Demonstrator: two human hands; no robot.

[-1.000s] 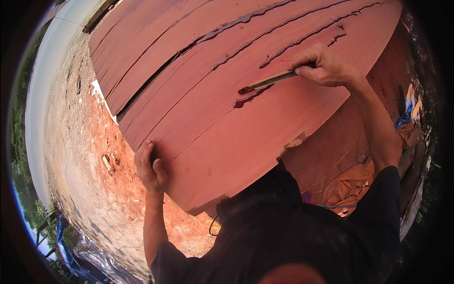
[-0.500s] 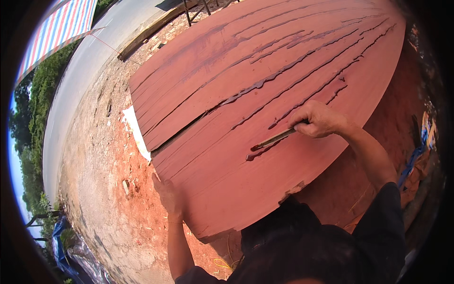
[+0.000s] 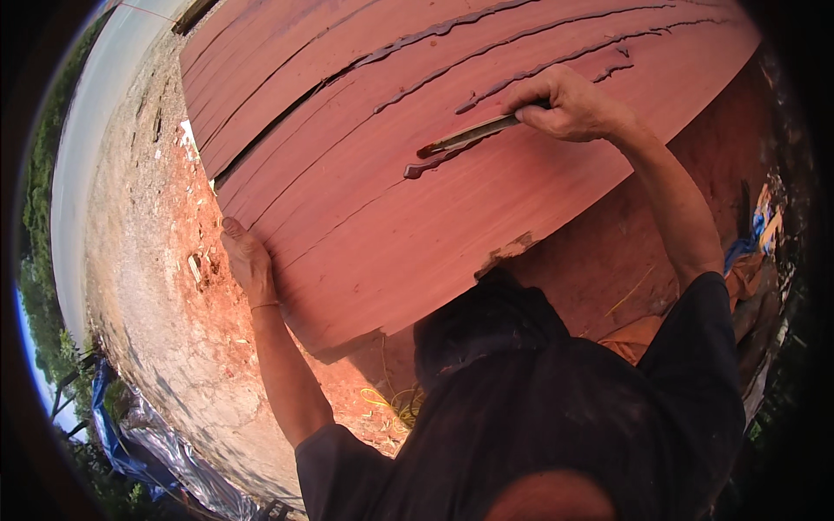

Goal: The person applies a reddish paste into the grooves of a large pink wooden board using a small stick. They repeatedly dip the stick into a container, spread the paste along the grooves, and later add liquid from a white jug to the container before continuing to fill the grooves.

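Red-brown veneer sheets (image 3: 417,200) fill the sunlit ground, looming closer than a moment ago. Her right hand (image 3: 569,106) pinches a thin brush (image 3: 469,137), its tip now beside a dark split; left hand (image 3: 248,260) lies flat on the sheet's edge.

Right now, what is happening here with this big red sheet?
A person leans over a large reddish wood sheet lying outdoors on dusty ground. The right hand holds a thin brush-like tool, its tip at a dark split in the sheet. The left hand rests against the sheet's left edge. Several long dark cracks run across the sheet's far part.
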